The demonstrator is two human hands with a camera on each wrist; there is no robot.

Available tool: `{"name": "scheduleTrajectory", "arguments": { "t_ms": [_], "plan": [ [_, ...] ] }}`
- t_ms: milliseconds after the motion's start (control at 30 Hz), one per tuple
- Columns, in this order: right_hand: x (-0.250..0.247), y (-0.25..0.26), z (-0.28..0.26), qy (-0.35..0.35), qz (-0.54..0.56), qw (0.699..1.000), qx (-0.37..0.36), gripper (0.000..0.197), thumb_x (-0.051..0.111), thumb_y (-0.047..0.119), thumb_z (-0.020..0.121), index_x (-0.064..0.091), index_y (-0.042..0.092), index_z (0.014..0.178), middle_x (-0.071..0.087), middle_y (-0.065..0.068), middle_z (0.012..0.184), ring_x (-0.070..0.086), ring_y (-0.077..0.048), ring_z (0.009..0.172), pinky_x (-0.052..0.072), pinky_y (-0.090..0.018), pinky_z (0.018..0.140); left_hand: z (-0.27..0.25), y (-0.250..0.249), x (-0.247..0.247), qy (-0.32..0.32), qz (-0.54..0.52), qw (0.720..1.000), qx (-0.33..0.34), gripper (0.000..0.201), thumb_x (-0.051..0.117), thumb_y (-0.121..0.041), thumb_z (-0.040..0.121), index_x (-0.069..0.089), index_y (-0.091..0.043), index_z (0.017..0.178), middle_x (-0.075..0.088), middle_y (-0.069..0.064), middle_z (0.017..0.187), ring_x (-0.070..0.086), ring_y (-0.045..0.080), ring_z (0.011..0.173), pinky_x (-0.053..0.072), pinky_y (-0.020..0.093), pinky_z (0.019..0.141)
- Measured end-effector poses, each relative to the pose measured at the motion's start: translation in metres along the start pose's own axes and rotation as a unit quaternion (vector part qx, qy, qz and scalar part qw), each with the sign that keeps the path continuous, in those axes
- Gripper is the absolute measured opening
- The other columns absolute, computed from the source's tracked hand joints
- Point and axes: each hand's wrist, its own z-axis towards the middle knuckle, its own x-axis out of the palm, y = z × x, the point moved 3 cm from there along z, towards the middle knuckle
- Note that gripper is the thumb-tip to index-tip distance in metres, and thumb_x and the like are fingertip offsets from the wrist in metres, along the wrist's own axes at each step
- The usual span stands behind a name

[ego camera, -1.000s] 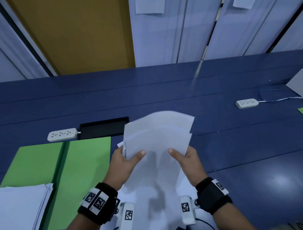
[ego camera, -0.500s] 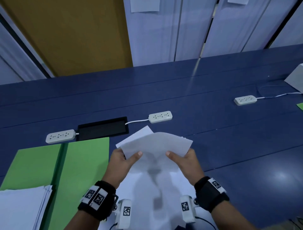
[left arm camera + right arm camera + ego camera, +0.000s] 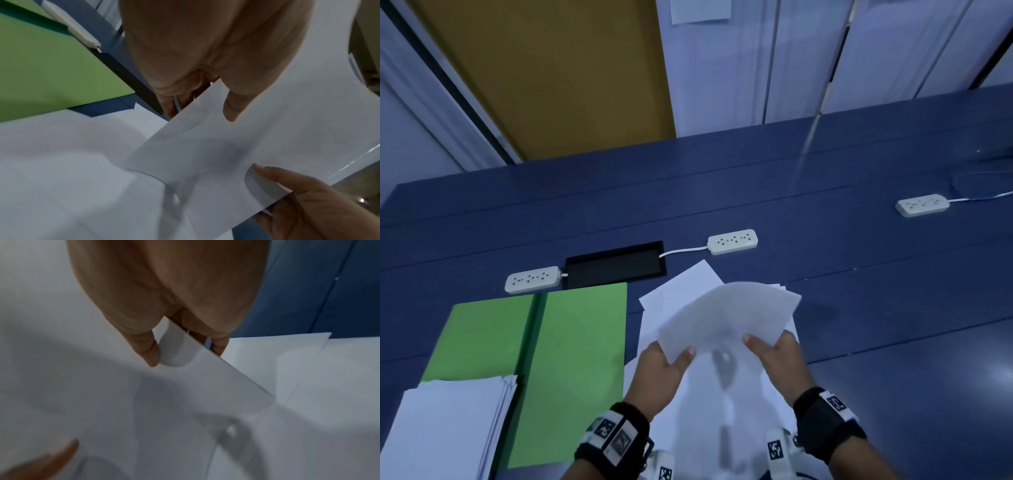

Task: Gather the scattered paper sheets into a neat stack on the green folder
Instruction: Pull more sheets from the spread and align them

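Paper sheets [image 3: 726, 318] are held up in both hands, just over the blue table [image 3: 859, 291]. More loose sheets [image 3: 681, 291] lie flat on the table under them, some poking out behind the held ones.

That table is the biggest thing. On its left side lies the green folder [image 3: 582, 342], opened flat. It sits just left of the loose sheets. A white stack [image 3: 448, 425] of paper already rests on the folder's near left part, with its edges a bit fanned.

Behind the folder is a black tray [image 3: 616, 263] set in the table. Three white power strips sit on the table: one [image 3: 532, 279] left of the tray, one [image 3: 732, 241] to its right, and one [image 3: 923, 205] far off to the right.

The left hand [image 3: 661, 373] pinches the near left edge of the held sheets, thumb on top and fingers below. The right hand [image 3: 779, 359] pinches the near right edge the same way. Both wrists wear black bands [image 3: 825, 425] with small square marks.
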Motion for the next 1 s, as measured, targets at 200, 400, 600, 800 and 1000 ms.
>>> {"name": "scheduleTrajectory", "arguments": {
  "t_ms": [200,400,600,800,1000],
  "plan": [
    [-0.017,0.001,-0.031,0.031,0.035,0.999,0.021,0.019,0.068,0.004,0.099,0.077,0.013,0.113,0.081,-0.002,0.109,0.076,-0.021,0.105,0.057,-0.039,0.097,-0.046,0.014,0.005,0.037,0.037,0.998,-0.021,0.035,0.068,-0.032,0.099,0.075,0.002,0.097,0.068,-0.013,0.058,0.058,-0.003,0.055,0.047,0.020,0.069],
    [-0.003,-0.002,-0.062,0.036,0.021,0.998,0.054,0.022,0.069,-0.002,0.095,0.077,0.011,0.110,0.082,-0.004,0.103,0.077,-0.021,0.098,0.056,-0.041,0.092,-0.064,0.022,-0.018,0.068,0.052,0.996,0.005,0.068,0.057,-0.068,0.089,0.073,-0.009,0.120,0.078,-0.015,0.094,0.071,0.000,0.091,0.058,0.034,0.089],
    [0.050,0.019,-0.075,0.074,0.001,0.996,0.045,0.019,0.068,-0.002,0.095,0.079,0.010,0.106,0.082,-0.006,0.102,0.077,-0.024,0.098,0.055,-0.038,0.089,-0.062,0.019,-0.079,0.049,0.059,0.996,0.036,0.029,0.060,-0.037,0.097,0.075,-0.017,0.112,0.078,-0.012,0.097,0.072,-0.001,0.091,0.059,0.030,0.081],
    [0.127,0.049,-0.081,0.151,-0.022,0.988,0.014,0.023,0.065,0.002,0.099,0.077,0.014,0.115,0.080,-0.004,0.111,0.076,-0.022,0.106,0.056,-0.038,0.094,-0.062,0.032,-0.166,0.012,0.056,0.998,0.040,0.038,0.056,-0.043,0.094,0.073,-0.016,0.115,0.077,-0.004,0.108,0.072,0.016,0.102,0.058,0.048,0.089],
    [0.229,0.048,-0.094,0.185,-0.044,0.982,-0.016,0.042,0.060,-0.001,0.100,0.064,0.027,0.131,0.077,0.003,0.118,0.073,-0.019,0.109,0.057,-0.031,0.089,-0.082,0.065,-0.255,-0.078,-0.045,0.994,0.060,0.038,0.057,-0.010,0.104,0.060,-0.028,0.138,0.070,-0.017,0.128,0.064,0.002,0.121,0.052,0.024,0.101]
  ]
}}
